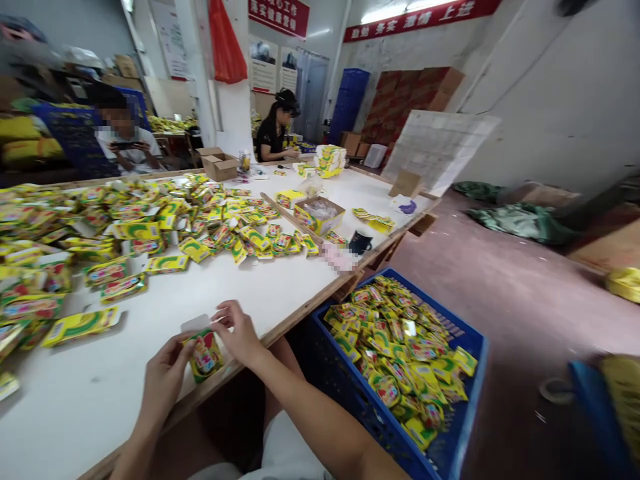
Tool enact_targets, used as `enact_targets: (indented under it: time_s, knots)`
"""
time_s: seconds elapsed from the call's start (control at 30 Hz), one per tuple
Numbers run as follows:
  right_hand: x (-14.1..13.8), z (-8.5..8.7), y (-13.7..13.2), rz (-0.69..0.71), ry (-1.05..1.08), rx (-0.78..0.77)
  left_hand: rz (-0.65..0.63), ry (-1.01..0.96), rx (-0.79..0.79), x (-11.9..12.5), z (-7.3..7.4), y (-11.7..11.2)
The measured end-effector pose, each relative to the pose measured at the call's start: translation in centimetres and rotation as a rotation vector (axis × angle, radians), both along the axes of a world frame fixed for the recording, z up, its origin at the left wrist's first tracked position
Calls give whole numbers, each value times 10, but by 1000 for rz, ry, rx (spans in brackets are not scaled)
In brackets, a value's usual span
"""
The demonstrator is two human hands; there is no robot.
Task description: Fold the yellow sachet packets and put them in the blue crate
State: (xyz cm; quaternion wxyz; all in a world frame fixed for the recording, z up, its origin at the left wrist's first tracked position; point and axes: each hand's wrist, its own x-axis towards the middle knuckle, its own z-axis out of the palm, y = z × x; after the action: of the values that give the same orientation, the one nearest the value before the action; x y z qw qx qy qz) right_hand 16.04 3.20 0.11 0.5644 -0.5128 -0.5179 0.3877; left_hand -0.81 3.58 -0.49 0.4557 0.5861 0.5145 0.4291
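Note:
At the near edge of the white table, my left hand (167, 373) grips a small yellow and green carton (206, 359) with a red printed front. Its pale end flap stands open at the top. My right hand (239, 335) has its fingers bent and closed at the carton's upper right corner, by the flap; the exact contact of the fingertips is hard to make out. Left of my hands lies a single similar carton (83, 327), and beyond it spreads a large heap of the same cartons (145, 227), several with flaps open.
A blue crate (473, 400) of small yellow packets stands by the table's right side. Farther along the table are an open display box (320, 215), a dark mug (360, 242) and stacked yellow boxes (330, 161). Two other people (276, 137) sit beyond the table.

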Motion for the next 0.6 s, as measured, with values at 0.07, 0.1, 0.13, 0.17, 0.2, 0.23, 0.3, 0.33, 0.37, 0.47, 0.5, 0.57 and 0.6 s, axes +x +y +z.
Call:
enact_targets:
  time_s: [0.07, 0.1, 0.13, 0.17, 0.2, 0.23, 0.3, 0.33, 0.37, 0.47, 0.5, 0.57, 0.6]
  knots:
    - [-2, 0, -1, -23, 74, -47, 6, -56, 7, 4, 4, -2]
    - [-2, 0, -2, -8, 86, -58, 11, -85, 12, 6, 6, -3]
    - [-3, 0, -4, 21, 86, -56, 12, -107, 12, 8, 7, -4]
    - [-4, 0, -5, 53, 78, -43, 6, -127, 11, 9, 9, -5]
    - [-4, 1, -7, 77, 66, -24, 3, -145, 11, 9, 10, -5]
    - [-5, 2, -8, 92, 50, -3, -3, -161, 10, 9, 12, -6]
    - [-5, 6, -10, 115, 10, 32, -14, -190, 9, 8, 13, -8]
    - [-6, 8, -10, 136, -19, 44, -21, -202, 8, 7, 14, -8]
    - [-6, 11, -9, 160, -54, 54, -28, -211, 7, 7, 13, -9]
    - [-4, 18, -3, 223, -168, 72, -23, -254, 21, 8, 12, -10]
    - [-4, 20, -1, 233, -199, 83, -8, -285, 39, 9, 11, -10]
    - [-3, 24, 2, 220, -213, 108, 18, -340, 81, 11, 10, -10]
    - [-3, 25, 3, 206, -197, 118, 19, -340, 96, 12, 11, -10]
